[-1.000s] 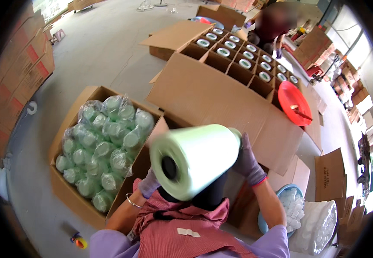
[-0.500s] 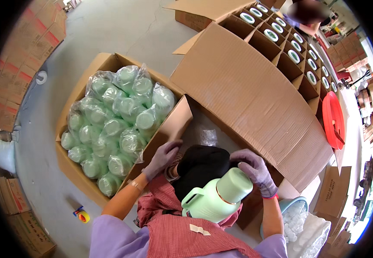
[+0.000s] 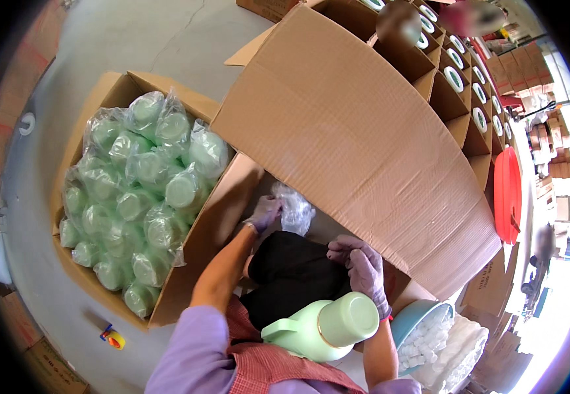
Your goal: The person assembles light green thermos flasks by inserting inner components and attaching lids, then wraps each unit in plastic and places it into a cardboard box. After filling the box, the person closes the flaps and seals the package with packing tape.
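My left hand (image 3: 265,213), in a light purple glove, pinches the edge of a crumpled clear plastic bag (image 3: 295,211) in the gap between the two cartons. My right hand (image 3: 365,268), gloved too, is raised over my knee with loosely bent fingers that stand apart, and nothing shows in it. Just below it, a pale green vacuum jug (image 3: 324,328) with a side handle lies tilted across my lap, its cap end toward the right. At the left, an open carton (image 3: 196,262) is filled with several similar green jugs (image 3: 131,205) in clear bags.
A large carton's flap (image 3: 364,144) slants across the middle. Behind it, cardboard dividers hold several white-rimmed pieces (image 3: 454,79). A red lid-like disc (image 3: 507,194) rests at its right edge. A blue basin (image 3: 406,322) of white pieces and a tape dispenser (image 3: 113,338) stand nearby. Another person is at the back.
My left hand has moved forward from the carton's edge to the plastic bag and taken hold of it. My right hand has drawn slightly away from the jug's cap. The view has shifted.
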Available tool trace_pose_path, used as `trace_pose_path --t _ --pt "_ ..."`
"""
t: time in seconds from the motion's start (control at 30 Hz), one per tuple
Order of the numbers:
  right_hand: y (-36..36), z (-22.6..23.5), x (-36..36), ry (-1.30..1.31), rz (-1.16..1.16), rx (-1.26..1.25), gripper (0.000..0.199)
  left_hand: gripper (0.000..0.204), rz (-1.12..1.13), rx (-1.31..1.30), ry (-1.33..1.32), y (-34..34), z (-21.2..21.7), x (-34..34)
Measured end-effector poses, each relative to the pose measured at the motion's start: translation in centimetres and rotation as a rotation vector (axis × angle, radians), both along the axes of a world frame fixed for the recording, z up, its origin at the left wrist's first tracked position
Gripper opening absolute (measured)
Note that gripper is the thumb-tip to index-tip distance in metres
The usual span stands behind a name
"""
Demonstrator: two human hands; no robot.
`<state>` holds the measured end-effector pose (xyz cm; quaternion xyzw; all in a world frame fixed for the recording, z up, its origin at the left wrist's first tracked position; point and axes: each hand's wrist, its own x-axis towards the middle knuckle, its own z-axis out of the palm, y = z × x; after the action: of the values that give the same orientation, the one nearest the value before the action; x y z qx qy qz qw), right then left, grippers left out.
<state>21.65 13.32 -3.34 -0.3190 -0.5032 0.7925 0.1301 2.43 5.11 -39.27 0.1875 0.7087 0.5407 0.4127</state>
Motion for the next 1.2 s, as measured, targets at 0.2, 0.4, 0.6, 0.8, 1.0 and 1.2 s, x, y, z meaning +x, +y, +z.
trace_pose_path --t 0.2,0.4,0.6,0.8,1.0,1.2 --pt "0.4 -1.4 -3.3 -0.289 0.346 0.667 0.071 0.033 0.366 0.587 -0.969 -10.9 24.0 -8.8" --pt "-1.7 -1.3 -13.8 0.161 0.576 0.042 0.084 0.029 0.038 0.341 0.648 -18.5 27.5 -9.7" --pt "-3.7 -1.3 -15.6 0.070 0.344 0.788 0.027 0.057 0.569 0.455 0.018 -19.0 34.8 -5.7" --pt "-6.1 3.3 -12.9 0.082 0.413 0.657 0.025 0.057 0.265 0.400 0.340 -14.5 34.5 -2.5" --pt "-2.6 -0.4 -1.5 -0.350 -0.141 1.423 0.030 0.041 0.121 0.428 0.321 -16.4 32.0 -1.3" --pt "-13.0 1.5 9.7 0.042 0.067 1.492 0.028 0.048 0.080 0.727 -0.011 -20.8 32.8 7.6"
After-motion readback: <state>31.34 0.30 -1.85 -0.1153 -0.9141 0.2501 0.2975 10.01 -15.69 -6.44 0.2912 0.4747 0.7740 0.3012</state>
